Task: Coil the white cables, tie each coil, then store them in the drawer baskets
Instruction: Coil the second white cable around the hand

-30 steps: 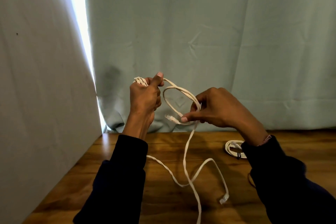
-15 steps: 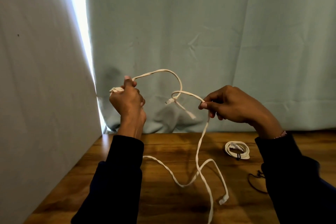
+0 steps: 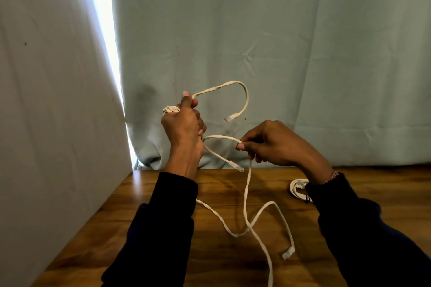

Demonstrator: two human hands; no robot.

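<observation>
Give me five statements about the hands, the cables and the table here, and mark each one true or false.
1. The left hand grips a bunch of white cable raised above the table. True.
2. The right hand is empty and lies flat on the table. False: it pinches a strand of the cable in the air.
3. A coiled cable lies on the table near the right sleeve. True.
4. All cable plugs are hidden inside the hands. False: a plug lies on the wood, and others hang free.
5. The backdrop is a red brick wall. False: it is a pale green curtain.
</observation>
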